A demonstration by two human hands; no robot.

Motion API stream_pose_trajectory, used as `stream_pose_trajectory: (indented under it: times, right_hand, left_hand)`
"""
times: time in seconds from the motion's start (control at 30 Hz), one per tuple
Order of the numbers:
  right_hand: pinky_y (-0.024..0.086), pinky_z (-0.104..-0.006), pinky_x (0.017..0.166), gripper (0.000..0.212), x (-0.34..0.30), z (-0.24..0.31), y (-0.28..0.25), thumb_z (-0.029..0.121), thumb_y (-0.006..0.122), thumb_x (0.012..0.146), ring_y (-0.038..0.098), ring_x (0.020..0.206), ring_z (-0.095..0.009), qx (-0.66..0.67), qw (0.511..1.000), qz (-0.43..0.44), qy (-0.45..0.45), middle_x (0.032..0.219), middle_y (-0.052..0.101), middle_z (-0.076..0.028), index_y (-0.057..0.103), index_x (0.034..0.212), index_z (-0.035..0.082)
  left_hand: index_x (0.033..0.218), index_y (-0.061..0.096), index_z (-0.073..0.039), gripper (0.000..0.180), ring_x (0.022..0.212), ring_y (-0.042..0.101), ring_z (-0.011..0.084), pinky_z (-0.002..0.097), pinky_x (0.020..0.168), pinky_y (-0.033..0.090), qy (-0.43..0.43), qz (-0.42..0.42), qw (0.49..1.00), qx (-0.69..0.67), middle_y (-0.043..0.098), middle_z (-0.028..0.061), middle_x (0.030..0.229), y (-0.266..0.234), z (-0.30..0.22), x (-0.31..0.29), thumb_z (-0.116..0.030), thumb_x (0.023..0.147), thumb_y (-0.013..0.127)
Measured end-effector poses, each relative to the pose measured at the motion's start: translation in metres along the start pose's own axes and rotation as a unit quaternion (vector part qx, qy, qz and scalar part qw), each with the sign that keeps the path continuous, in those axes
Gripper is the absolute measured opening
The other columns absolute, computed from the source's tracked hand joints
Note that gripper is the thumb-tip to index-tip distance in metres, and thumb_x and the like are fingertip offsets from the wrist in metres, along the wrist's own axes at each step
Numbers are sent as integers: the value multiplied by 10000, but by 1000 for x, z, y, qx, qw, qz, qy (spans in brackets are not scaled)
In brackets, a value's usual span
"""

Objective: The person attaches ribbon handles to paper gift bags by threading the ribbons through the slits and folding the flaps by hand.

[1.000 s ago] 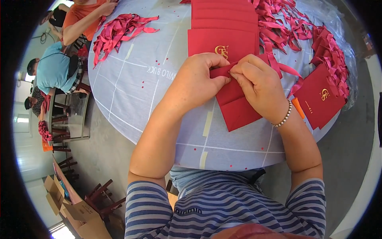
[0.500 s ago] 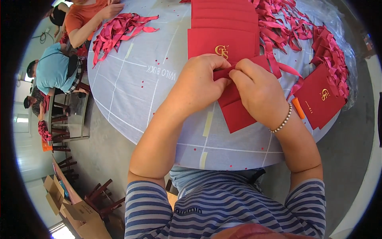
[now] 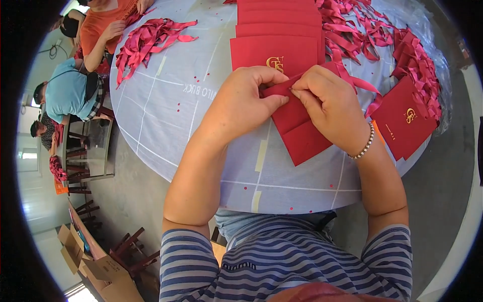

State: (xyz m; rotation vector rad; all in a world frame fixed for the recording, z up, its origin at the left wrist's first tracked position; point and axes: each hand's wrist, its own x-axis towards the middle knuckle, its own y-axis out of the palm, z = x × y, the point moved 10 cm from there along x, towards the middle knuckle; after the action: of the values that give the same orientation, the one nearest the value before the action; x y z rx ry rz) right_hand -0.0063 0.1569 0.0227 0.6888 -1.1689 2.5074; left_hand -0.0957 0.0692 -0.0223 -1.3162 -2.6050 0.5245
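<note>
Our left hand [image 3: 249, 103] and right hand [image 3: 333, 108] nearly meet, thumbs and fingers pinching the red packet [image 3: 308, 143], which slants above the pale tablecloth [image 3: 229, 173], just nearer us than the overlapping stack [image 3: 274, 48]. Our forearms angle inward. Loose red ribbons [image 3: 349, 30] lie beyond our right hand. Cardboard boxes [image 3: 113, 279] stand open at lower left; we cannot tell their contents.

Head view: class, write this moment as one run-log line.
left hand: holding red envelope | right hand: pinching at same envelope | red envelope stack: beyond hands | ribbon pile: left of stack
</note>
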Motion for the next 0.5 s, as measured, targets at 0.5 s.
stream_pose_trajectory:
  times: [0.5]
  right_hand:
    - [522, -396, 639, 83, -5, 18, 13, 74, 603, 780, 597, 731, -318, -132, 987, 39, -78, 855, 543, -125, 577, 844, 29]
  left_hand:
    - [1017, 694, 39, 249, 899, 664, 143, 282, 820, 535, 85, -28, 988, 124, 715, 74, 960, 4, -19, -3, 82, 773, 671]
